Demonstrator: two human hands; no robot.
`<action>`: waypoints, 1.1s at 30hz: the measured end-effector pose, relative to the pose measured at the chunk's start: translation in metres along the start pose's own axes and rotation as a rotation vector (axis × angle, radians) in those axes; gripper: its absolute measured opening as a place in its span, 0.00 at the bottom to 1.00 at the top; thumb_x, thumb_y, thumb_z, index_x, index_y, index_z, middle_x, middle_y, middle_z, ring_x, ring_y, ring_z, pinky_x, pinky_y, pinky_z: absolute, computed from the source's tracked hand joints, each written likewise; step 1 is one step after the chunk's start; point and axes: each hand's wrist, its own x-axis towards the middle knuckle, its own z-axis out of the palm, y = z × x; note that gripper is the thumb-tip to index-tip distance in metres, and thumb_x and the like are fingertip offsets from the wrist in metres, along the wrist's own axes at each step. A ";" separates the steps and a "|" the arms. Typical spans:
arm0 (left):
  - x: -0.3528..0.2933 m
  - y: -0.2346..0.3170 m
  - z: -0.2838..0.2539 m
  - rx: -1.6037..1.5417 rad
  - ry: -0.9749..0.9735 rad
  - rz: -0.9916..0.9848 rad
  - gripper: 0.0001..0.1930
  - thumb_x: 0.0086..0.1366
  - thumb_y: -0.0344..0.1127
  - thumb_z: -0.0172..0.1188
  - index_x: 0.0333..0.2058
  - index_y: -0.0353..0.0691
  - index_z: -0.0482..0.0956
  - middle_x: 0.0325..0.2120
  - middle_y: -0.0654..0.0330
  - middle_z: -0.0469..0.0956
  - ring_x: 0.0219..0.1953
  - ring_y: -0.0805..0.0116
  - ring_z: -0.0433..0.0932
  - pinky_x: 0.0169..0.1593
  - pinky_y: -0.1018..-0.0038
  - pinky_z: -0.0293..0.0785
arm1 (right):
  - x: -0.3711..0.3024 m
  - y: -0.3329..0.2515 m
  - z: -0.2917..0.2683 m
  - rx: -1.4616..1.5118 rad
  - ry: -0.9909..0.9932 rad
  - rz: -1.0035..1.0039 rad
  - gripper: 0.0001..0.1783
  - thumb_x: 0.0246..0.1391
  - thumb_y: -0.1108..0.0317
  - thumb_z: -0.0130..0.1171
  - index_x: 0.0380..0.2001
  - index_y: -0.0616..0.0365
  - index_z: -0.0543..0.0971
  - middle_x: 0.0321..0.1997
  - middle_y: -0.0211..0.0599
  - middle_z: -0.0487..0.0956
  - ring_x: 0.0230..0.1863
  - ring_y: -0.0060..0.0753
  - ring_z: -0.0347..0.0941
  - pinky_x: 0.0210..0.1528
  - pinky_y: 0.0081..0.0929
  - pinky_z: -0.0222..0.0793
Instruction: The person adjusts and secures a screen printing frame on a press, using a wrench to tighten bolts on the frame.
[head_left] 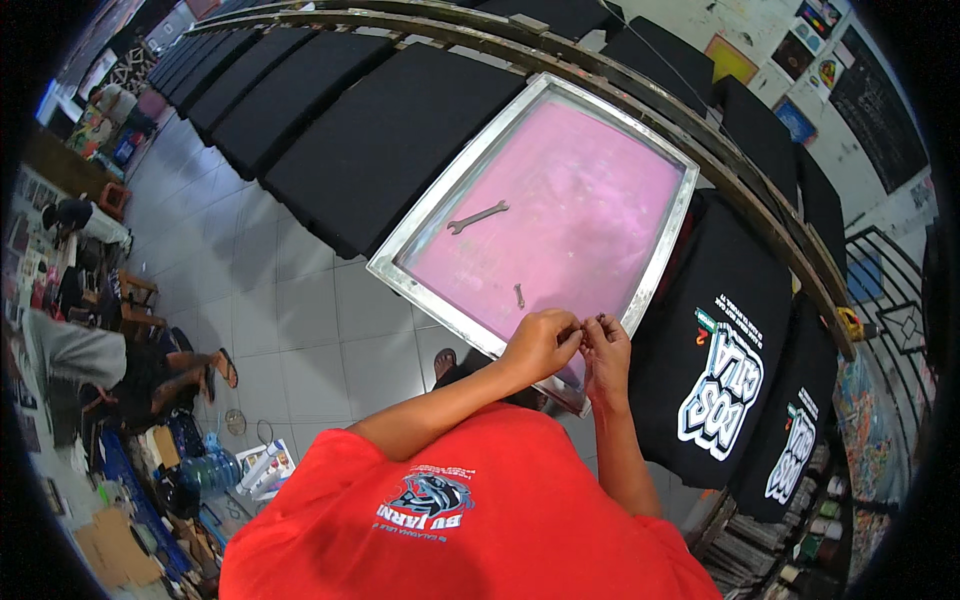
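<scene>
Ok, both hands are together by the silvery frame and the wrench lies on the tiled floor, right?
No: the head view shows the wrench on the pink screen, not the floor. The left hand and right hand are together by the silvery frame.

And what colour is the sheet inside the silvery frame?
The sheet is pink with paler, whitish patches, seen best in the head view.

1. Plain black fabric panels (390, 140) lie in a row along the near edge of the rail (420, 25), toward its left end.
2. Two black printed panels (690, 330) with white lettering lie by the rail's right end.
3. A dark board (880, 105) and a yellow picture (731, 60) hang on the wall (855, 200).
4. A blue jug (210, 475) is near the tiled floor's (300, 310) left edge.
</scene>
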 end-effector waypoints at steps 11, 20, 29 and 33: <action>0.029 -0.062 -0.077 0.031 -0.299 0.153 0.10 0.52 0.33 0.64 0.33 0.35 0.77 0.25 0.54 0.77 0.26 0.61 0.77 0.30 0.69 0.72 | -0.002 0.035 0.067 0.032 0.299 -0.133 0.09 0.59 0.66 0.52 0.34 0.60 0.76 0.31 0.30 0.76 0.31 0.20 0.70 0.36 0.18 0.67; 0.123 -0.162 -0.163 0.736 -0.156 0.147 0.15 0.50 0.38 0.65 0.32 0.36 0.73 0.31 0.51 0.74 0.35 0.52 0.75 0.38 0.61 0.73 | -0.024 0.036 0.048 0.235 0.487 -0.238 0.08 0.59 0.65 0.52 0.34 0.58 0.74 0.32 0.28 0.73 0.29 0.18 0.67 0.33 0.16 0.65; 0.131 -0.184 -0.151 0.812 -0.207 0.086 0.05 0.52 0.27 0.52 0.28 0.31 0.72 0.25 0.46 0.74 0.31 0.50 0.76 0.34 0.59 0.73 | -0.039 0.053 0.053 0.282 0.584 -0.201 0.07 0.58 0.64 0.54 0.34 0.56 0.75 0.31 0.27 0.73 0.31 0.19 0.68 0.37 0.17 0.65; 0.142 -0.177 -0.160 0.594 -0.299 -0.043 0.08 0.53 0.26 0.51 0.33 0.30 0.70 0.23 0.42 0.75 0.28 0.48 0.76 0.32 0.58 0.71 | -0.042 0.056 0.053 0.299 0.577 -0.225 0.08 0.57 0.63 0.55 0.34 0.55 0.75 0.30 0.27 0.74 0.31 0.19 0.68 0.37 0.17 0.66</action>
